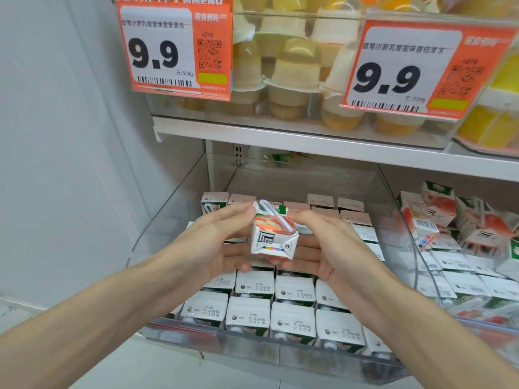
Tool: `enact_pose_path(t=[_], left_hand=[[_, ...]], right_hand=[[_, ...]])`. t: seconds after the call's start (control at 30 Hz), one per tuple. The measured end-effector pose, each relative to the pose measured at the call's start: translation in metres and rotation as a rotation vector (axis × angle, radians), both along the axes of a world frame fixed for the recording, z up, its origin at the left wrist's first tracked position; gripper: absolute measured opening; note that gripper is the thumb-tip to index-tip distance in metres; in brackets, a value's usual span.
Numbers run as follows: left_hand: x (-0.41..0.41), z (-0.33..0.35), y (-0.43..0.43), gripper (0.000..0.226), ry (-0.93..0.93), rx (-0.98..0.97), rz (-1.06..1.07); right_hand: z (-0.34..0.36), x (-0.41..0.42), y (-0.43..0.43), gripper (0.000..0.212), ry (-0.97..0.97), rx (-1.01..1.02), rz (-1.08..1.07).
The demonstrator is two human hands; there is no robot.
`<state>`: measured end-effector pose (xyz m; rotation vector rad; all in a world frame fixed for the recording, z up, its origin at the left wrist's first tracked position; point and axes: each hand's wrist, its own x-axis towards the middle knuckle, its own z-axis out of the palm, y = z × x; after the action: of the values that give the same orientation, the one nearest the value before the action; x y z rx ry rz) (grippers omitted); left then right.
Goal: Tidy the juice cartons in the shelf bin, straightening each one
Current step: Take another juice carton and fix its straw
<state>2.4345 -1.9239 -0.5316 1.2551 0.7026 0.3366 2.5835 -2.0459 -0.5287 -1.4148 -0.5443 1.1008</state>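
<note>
In the clear shelf bin (168, 217), rows of juice cartons (292, 318) are stood upright. Above them one carton (273, 238) is held, tipped with its long side pointing away. It is gripped between the left hand (222, 242) and right hand (323, 248), both equally near.

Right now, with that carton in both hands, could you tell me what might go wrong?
The juice carton is held by left hand and right hand above the packed rows; a slip could knock those askew. Its straw lies on the upper face between the thumbs; rubbing might peel it off.
</note>
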Motion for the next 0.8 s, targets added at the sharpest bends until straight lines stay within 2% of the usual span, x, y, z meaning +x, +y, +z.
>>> enact_pose_path(t=[0.13, 0.33, 0.47, 0.57, 0.67, 0.8], left_hand=[[-0.0017, -0.0038, -0.0001, 0.043, -0.015, 0.006, -0.002], [-0.0023, 0.0010, 0.0007, 0.065, 0.041, -0.003, -0.086], [-0.0074, 0.0047, -0.0020, 0.050, -0.031, -0.013, -0.175], [-0.0104, 0.0046, -0.0018, 0.040, -0.067, 0.031, -0.123], [-0.0100, 0.0031, 0.0003, 0.039, -0.063, 0.102, -0.061], [-0.0091, 0.0009, -0.0012, 0.040, -0.051, 0.146, -0.043]], right_hand=[[-0.0007, -0.0008, 0.0010, 0.026, -0.025, -0.009, 0.032], [-0.0039, -0.0037, -0.0004, 0.034, -0.035, 0.109, 0.097], [-0.0074, 0.0002, -0.0027, 0.029, -0.213, 0.097, 0.089], [-0.0088, 0.0040, -0.0016, 0.022, -0.327, 0.080, 0.026], [-0.0085, 0.0045, 0.0007, 0.037, -0.380, 0.021, 0.012], [-0.0076, -0.0004, 0.0023, 0.059, -0.354, 0.009, 0.047]])
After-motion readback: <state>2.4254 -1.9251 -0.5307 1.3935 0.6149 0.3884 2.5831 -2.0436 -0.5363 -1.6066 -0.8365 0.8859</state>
